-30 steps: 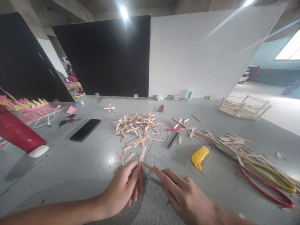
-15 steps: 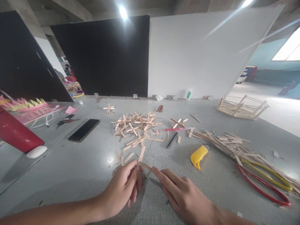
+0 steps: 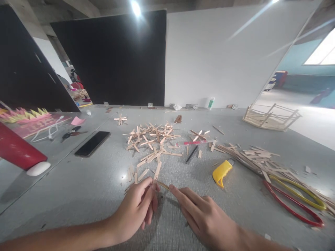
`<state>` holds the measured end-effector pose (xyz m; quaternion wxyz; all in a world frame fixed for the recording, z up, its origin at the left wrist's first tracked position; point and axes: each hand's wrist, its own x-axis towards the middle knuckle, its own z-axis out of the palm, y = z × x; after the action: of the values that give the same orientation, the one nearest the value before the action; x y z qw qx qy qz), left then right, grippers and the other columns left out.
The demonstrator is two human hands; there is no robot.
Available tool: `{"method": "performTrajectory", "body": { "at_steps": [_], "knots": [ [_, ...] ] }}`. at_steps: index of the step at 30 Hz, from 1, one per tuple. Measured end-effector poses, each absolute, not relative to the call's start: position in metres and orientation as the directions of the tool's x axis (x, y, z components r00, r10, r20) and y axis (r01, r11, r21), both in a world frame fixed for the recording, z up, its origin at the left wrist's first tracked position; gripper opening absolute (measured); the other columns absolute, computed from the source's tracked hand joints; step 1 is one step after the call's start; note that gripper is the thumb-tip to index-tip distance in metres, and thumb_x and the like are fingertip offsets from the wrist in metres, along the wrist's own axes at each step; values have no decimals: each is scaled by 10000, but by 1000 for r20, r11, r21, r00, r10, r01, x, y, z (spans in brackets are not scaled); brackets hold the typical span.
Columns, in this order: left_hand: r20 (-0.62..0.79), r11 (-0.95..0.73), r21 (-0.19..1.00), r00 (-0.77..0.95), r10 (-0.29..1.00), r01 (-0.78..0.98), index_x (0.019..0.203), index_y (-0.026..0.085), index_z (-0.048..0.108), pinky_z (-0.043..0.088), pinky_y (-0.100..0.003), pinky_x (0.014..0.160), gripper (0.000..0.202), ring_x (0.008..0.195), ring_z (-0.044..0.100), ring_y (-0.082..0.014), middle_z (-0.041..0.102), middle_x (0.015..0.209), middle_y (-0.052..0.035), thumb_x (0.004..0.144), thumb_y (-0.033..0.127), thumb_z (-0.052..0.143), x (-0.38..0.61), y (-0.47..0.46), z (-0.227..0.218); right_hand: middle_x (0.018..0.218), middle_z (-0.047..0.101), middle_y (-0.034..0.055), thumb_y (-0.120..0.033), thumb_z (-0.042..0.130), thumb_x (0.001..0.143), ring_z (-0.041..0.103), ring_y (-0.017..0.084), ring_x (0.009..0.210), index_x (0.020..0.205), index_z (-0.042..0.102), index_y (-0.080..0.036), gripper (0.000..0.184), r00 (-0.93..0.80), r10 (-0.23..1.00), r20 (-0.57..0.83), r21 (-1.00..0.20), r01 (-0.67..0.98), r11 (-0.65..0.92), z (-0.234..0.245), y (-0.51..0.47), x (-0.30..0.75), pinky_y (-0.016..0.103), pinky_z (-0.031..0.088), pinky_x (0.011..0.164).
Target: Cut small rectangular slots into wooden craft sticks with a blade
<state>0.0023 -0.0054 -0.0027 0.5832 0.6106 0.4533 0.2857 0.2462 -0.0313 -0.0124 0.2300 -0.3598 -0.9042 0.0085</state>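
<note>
Grey textured tabletop, dark & white panels behind. Left hand [image 3: 136, 209] pinched shut on one end of thin wood stick [image 3: 163, 185]. Right hand [image 3: 206, 219] mostly open, index tip touching other end, prob. bracing it low & steady. Stick pale, slim, straight, betw. both hands. Stick pile [image 3: 151, 137] beyond fingertips; yellow knife [image 3: 222, 171] fwd of right hand.

Grey floor [image 3: 78, 195] — sticks [image 3: 151, 137]; phone [image 3: 92, 143]; cutter [image 3: 222, 172].

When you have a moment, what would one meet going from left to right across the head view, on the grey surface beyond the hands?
Red tube → phone → stick pile → black pen → yellow cutter → hoops
</note>
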Motion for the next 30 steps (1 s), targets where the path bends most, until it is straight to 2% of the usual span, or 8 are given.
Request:
{"method": "performTrajectory", "body": {
  "at_steps": [6, 19, 30],
  "knots": [
    [-155, 65, 974, 433, 888, 216, 863, 211, 500, 364, -136, 344, 415, 408, 475, -58, 573, 672, 39, 1049, 566, 393, 3, -6, -2, 1158, 698, 144, -35, 326, 1008, 728, 175, 913, 1526, 327, -93, 522, -648, 643, 408, -174, 636, 752, -13, -30, 247, 255, 588, 594],
    [-154, 68, 975, 427, 891, 209, 892, 211, 496, 363, -137, 339, 400, 407, 472, -60, 569, 672, 43, 1049, 564, 391, 5, -4, -3, 1094, 708, 125, -37, 367, 1002, 727, 177, 864, 1566, 272, -102, 575, -644, 648, 407, -214, 622, 753, -16, -29, 247, 264, 602, 635],
    [-166, 71, 972, 443, 881, 225, 898, 198, 512, 368, -133, 349, 433, 414, 470, -56, 567, 678, 41, 1044, 585, 383, 5, -5, 5, 1075, 703, 101, -33, 379, 989, 704, 186, 758, 1555, 241, -103, 587, -648, 637, 418, -201, 617, 761, -13, -29, 247, 298, 544, 547]
  ]
}}
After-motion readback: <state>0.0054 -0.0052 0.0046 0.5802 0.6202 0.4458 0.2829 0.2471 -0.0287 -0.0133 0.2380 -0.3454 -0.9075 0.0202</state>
